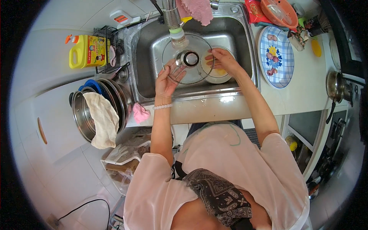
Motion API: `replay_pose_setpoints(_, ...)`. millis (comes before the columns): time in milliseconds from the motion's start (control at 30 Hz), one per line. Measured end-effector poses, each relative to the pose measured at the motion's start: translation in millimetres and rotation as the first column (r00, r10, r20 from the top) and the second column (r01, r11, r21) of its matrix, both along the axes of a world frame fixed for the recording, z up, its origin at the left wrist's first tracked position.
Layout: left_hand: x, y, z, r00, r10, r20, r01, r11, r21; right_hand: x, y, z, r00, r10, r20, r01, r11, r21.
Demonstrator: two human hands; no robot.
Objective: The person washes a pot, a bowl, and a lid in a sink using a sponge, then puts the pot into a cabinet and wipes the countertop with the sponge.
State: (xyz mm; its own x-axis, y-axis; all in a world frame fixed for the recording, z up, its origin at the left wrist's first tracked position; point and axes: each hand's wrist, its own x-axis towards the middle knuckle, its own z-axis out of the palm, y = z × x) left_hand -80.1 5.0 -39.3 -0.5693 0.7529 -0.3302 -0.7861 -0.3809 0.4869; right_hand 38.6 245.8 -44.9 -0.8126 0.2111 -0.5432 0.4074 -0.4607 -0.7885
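Note:
Both my hands hold a round glass pot lid [198, 75] by its rim above the steel sink [149, 83]. The lid's metal-ringed knob [190, 58] faces up. My left hand [169, 78] grips the left edge, its fingers seen through the glass. At the right edge, my right hand [224, 61] has its fingers around the rim. A faucet with a filter nozzle [177, 36] hangs over the lid's far part. Beneath and to the right, a light plate [220, 80] lies in the sink with something yellowish on it, partly covered by the lid and my right hand.
On the right counter, a blue checked oval plate [283, 74] holds several shallot-like bulbs beside an orange basket [287, 14]. Stacked steel pots [79, 115] with a cream cloth [102, 123] stand left, near a pink cloth [141, 113]. A yellow detergent jug [89, 51] sits behind them.

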Motion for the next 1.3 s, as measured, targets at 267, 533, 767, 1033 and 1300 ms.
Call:
replay_pose_setpoints(267,-19,6,-17,0.999,-0.039,0.026,0.039,0.999,-0.008,8,12,-2,0.954,-0.061,-0.293,-0.074,0.901,-0.428)
replay_pose_setpoints(533,-30,36,-15,0.990,-0.134,-0.053,0.121,0.972,-0.203,-5,16,25,0.956,-0.051,-0.288,-0.030,0.962,-0.270)
replay_pose_setpoints(767,-33,40,-21,0.998,-0.058,-0.011,0.055,0.986,-0.157,-9,16,29,0.957,-0.006,-0.291,-0.027,0.993,-0.111)
replay_pose_setpoints(1033,-38,25,-14,0.994,0.107,0.027,-0.096,0.963,-0.253,-42,20,3,0.965,0.000,-0.263,-0.057,0.977,-0.206)
replay_pose_setpoints(1300,-31,6,-12,0.976,0.212,0.045,-0.200,0.963,-0.182,-95,22,10,0.950,0.164,-0.267,-0.201,0.972,-0.120)
